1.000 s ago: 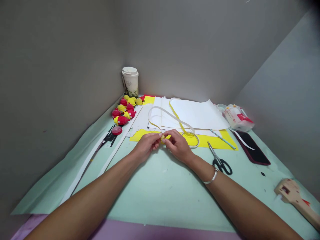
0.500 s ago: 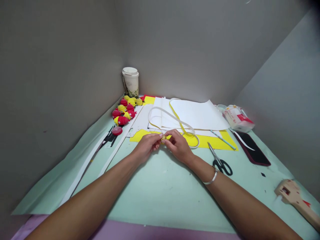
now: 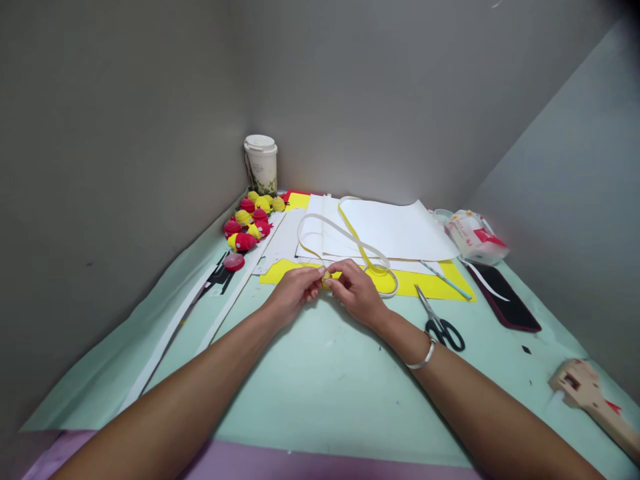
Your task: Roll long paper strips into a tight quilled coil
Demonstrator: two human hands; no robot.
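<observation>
While both hands meet above the front edge of the yellow sheet (image 3: 415,284), a small yellow piece (image 3: 327,279) is between their fingertips. The left hand (image 3: 295,291) holds this piece in a narrow pinch, and the right hand (image 3: 355,291) pinches it from the other side, with the thumb and the forefinger close together. A long paper strip (image 3: 356,238), white on one face and yellow on the other, runs from the fingers and makes loose loops over the white sheets (image 3: 400,230). The exact shape of the piece I cannot tell, because the fingers cover it partly. Near the right wrist lie the scissors (image 3: 436,321), their blades pointing away from the person.
</observation>
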